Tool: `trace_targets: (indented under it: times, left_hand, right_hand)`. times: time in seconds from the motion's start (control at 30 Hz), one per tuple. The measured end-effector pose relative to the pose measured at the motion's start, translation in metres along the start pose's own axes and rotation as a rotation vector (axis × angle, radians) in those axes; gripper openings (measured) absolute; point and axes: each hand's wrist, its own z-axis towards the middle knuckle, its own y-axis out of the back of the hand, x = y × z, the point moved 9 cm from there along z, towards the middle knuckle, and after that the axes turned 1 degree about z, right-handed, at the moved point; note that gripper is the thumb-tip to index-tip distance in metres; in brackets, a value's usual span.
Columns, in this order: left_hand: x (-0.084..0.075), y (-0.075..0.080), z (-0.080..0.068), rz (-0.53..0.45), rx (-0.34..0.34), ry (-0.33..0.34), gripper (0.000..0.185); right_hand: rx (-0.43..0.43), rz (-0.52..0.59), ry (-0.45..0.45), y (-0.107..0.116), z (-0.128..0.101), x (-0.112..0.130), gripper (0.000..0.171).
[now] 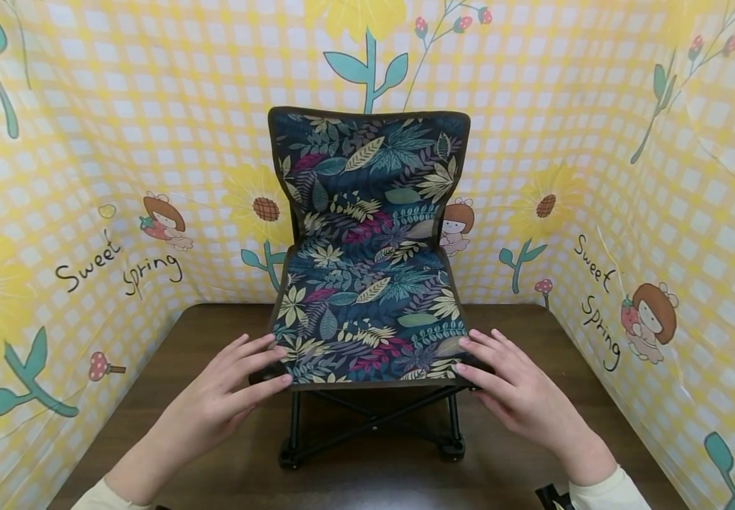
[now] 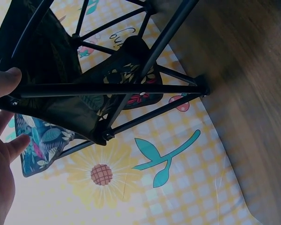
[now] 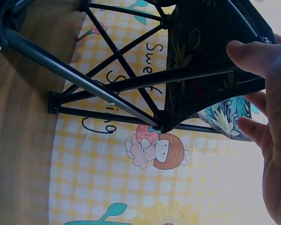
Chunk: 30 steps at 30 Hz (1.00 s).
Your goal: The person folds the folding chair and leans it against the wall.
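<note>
One leaf-print chair (image 1: 370, 283) | left hand (image 1: 210, 397): fingers apart, touching front corner | right hand (image 1: 526, 397): likewise, opposite corner

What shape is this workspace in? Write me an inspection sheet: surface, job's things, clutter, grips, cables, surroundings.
Surface: brown wood-grain table.
Job's things: one leaf-patterned chair, unfolded and upright on the table.
Clutter: one black item beside the right sleeve, cut off by the picture edge; too little shows to name it.
Grips: left grip at the seat's left front corner, right grip at its right front corner; how firmly they press cannot be told.
Cables: nothing seen.
Surroundings: yellow-checked cloth, printed with flowers, behind and on both sides.
</note>
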Motion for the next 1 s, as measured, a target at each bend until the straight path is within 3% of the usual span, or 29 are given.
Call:
trace_targets:
  times: [0.73,1.0]
  left_hand:
    - [-0.005,-0.002,0.003,-0.033,-0.027,-0.055,0.031]
    - [-0.006,-0.001,0.002,-0.051,-0.035,-0.047,0.03]
  right_hand:
    - [-0.064,-0.002,0.033,0.002,0.005,0.012,0.029]
    - [-0.072,-0.018,0.042,0.004,0.006,0.013,0.029]
